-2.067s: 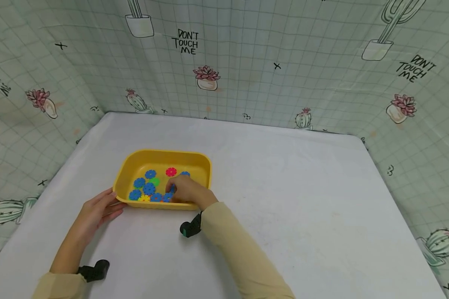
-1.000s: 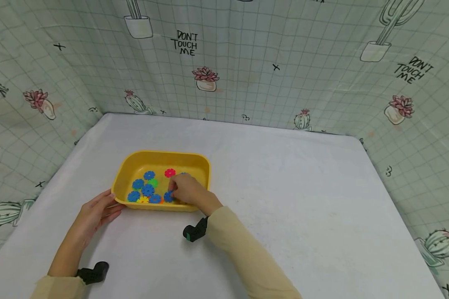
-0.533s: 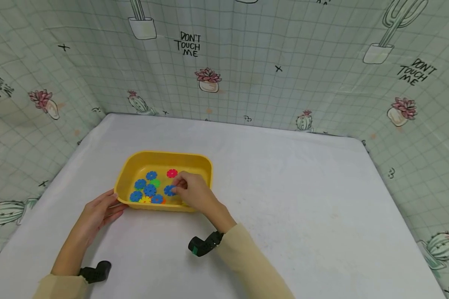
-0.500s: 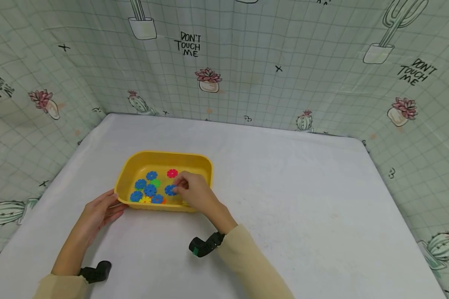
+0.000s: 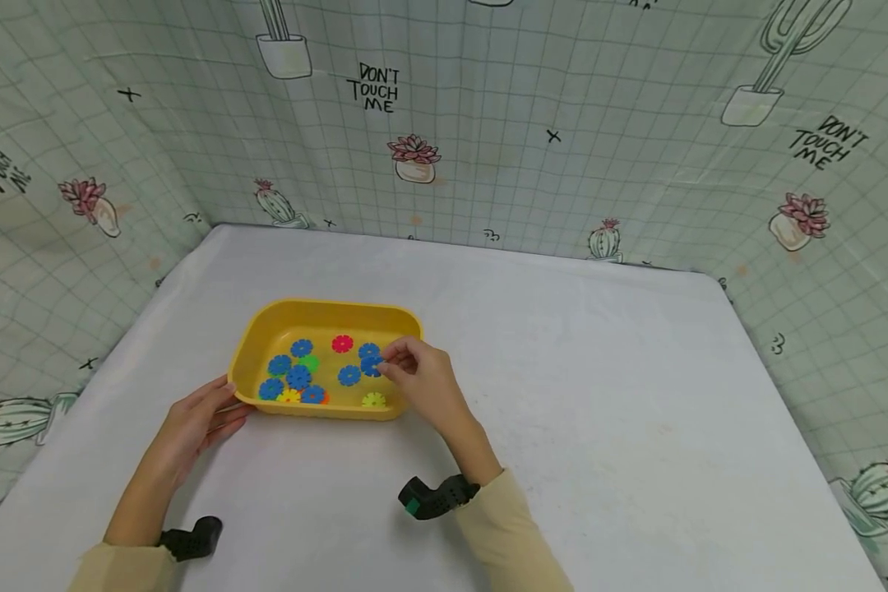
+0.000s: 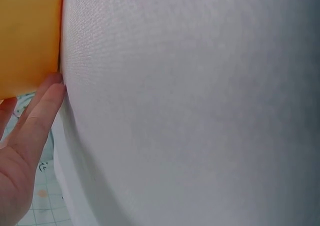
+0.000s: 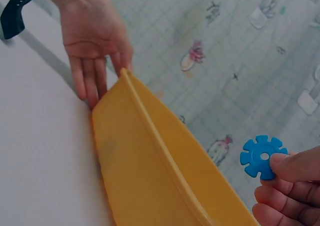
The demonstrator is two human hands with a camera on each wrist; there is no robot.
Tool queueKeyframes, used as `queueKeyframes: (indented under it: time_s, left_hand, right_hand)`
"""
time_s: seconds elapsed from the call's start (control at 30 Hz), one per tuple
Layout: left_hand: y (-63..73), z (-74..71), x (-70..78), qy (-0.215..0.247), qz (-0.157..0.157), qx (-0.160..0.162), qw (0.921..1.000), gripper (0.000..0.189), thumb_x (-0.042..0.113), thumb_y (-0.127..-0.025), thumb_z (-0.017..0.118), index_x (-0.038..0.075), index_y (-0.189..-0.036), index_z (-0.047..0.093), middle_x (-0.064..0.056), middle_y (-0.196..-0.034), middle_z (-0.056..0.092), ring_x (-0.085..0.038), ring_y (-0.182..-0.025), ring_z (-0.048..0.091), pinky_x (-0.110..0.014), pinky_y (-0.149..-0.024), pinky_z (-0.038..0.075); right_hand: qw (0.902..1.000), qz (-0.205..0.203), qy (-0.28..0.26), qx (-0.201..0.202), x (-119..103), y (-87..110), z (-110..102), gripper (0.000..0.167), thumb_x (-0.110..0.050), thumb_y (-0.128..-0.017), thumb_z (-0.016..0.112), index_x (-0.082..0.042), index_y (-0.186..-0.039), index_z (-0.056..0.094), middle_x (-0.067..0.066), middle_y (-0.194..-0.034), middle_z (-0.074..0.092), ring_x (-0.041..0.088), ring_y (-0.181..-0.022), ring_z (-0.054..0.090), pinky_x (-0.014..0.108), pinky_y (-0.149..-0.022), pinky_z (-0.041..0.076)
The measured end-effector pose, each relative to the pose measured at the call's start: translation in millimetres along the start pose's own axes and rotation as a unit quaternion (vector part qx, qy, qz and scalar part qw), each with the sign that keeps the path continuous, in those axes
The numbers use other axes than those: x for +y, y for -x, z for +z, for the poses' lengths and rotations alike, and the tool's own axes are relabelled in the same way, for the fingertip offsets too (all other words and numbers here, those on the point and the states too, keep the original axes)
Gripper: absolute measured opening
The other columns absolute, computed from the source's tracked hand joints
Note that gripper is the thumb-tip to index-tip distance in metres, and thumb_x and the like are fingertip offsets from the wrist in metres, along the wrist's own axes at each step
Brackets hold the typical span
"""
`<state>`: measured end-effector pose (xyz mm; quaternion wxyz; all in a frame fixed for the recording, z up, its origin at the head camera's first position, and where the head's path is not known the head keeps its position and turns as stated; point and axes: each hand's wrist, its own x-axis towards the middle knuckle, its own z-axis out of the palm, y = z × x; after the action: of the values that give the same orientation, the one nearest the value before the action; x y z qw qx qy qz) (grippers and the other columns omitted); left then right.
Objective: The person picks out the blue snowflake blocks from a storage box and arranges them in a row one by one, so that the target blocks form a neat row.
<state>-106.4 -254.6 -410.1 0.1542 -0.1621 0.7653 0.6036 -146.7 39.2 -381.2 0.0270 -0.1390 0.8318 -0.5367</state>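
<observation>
My right hand pinches a blue notched flower-shaped plastic disc between thumb and fingers, over the right side of a yellow tray. At the tray's near left corner is my left hand, its fingers straight against the outer wall and the thumb at the rim. Inside the tray lie several more blue discs, mostly grouped at the left. A red disc, a green disc and a yellow-green disc lie there too. A yellow disc is partly covered.
The tray stands on a table with a white cloth, left of the middle. A patterned curtain surrounds the table's back and sides. Black cameras are strapped to both wrists.
My right hand has risen from among the discs and moved right, carrying the blue disc. Its move uncovers another blue disc and the yellow-green one. My left hand keeps its place at the tray.
</observation>
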Motion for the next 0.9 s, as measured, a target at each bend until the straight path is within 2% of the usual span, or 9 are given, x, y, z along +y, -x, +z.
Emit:
queueKeyframes:
  time_s: [0.13, 0.23, 0.37, 0.43, 0.6, 0.77, 0.9]
  left_hand:
    - [-0.1, 0.8, 0.3, 0.001, 0.000, -0.002, 1.0000, 0.071, 0.043, -0.098, 0.038, -0.001, -0.148, 0.014, -0.005, -0.123, 0.058, 0.008, -0.083, 0.061, -0.017, -0.078, 0.054]
    - [-0.3, 1.8, 0.4, -0.004, 0.002, -0.002, 1.0000, 0.070, 0.044, -0.098, 0.037, -0.001, -0.148, 0.015, -0.011, -0.126, 0.058, 0.008, -0.083, 0.061, -0.017, -0.079, 0.054]
    - [-0.9, 2.8, 0.2, -0.013, 0.003, -0.001, 0.9999, 0.070, 0.045, -0.098, 0.036, 0.000, -0.148, 0.016, -0.020, -0.134, 0.050, 0.008, -0.084, 0.060, -0.016, -0.079, 0.054]
    - [-1.3, 2.7, 0.1, -0.011, 0.004, -0.003, 0.9999, 0.071, 0.045, -0.098, 0.036, 0.000, -0.148, 0.015, -0.017, -0.131, 0.054, 0.008, -0.084, 0.060, -0.016, -0.079, 0.054]
    - [-0.8, 1.5, 0.3, -0.008, 0.008, -0.004, 0.9999, 0.070, 0.044, -0.098, 0.036, 0.000, -0.148, 0.015, -0.007, -0.123, 0.058, 0.010, -0.084, 0.060, -0.016, -0.079, 0.054]
    - [0.3, 1.0, 0.4, -0.016, 0.012, -0.002, 0.9998, 0.069, 0.043, -0.098, 0.035, 0.000, -0.148, 0.014, -0.013, -0.128, 0.054, 0.011, -0.084, 0.059, -0.015, -0.079, 0.053]
    - [0.4, 1.0, -0.1, -0.021, 0.011, -0.001, 0.9997, 0.070, 0.044, -0.098, 0.034, 0.000, -0.148, 0.013, -0.018, -0.132, 0.051, 0.011, -0.083, 0.058, -0.015, -0.080, 0.053]
  right_hand:
    - [0.9994, 0.017, -0.015, 0.027, 9.6, 2.6, -10.6, 0.012, -0.011, -0.087, 0.065, -0.003, -0.095, 0.062, 0.009, -0.089, 0.063, 0.016, -0.079, 0.055, 0.016, -0.070, 0.051]
    - [0.9976, 0.043, -0.033, 0.043, 18.1, 3.7, -18.9, 0.013, -0.012, -0.087, 0.065, -0.004, -0.096, 0.061, 0.009, -0.089, 0.062, 0.015, -0.076, 0.056, 0.020, -0.070, 0.053]
    - [0.9936, 0.067, -0.060, 0.067, 28.3, 4.2, -29.8, 0.015, -0.011, -0.087, 0.064, -0.002, -0.098, 0.060, 0.011, -0.088, 0.062, 0.016, -0.071, 0.058, 0.032, -0.073, 0.057]
    - [0.9920, 0.071, -0.067, 0.079, 32.8, 4.3, -34.6, 0.015, -0.010, -0.088, 0.064, -0.001, -0.099, 0.059, 0.012, -0.087, 0.062, 0.015, -0.071, 0.058, 0.034, -0.074, 0.058]
    - [0.9912, 0.084, -0.056, 0.086, 44.6, 3.5, -42.5, 0.015, -0.009, -0.090, 0.061, 0.000, -0.101, 0.057, 0.013, -0.087, 0.060, 0.016, -0.072, 0.059, 0.027, -0.071, 0.058]
    - [0.9878, 0.129, -0.028, 0.082, 59.6, -0.7, -46.1, 0.014, -0.009, -0.091, 0.059, -0.001, -0.101, 0.055, 0.011, -0.086, 0.058, 0.017, -0.072, 0.059, 0.026, -0.070, 0.057]
    - [0.9848, 0.154, -0.009, 0.081, 73.5, -4.6, -48.2, 0.012, -0.008, -0.091, 0.058, 0.000, -0.100, 0.056, 0.011, -0.085, 0.058, 0.017, -0.070, 0.058, 0.025, -0.064, 0.053]
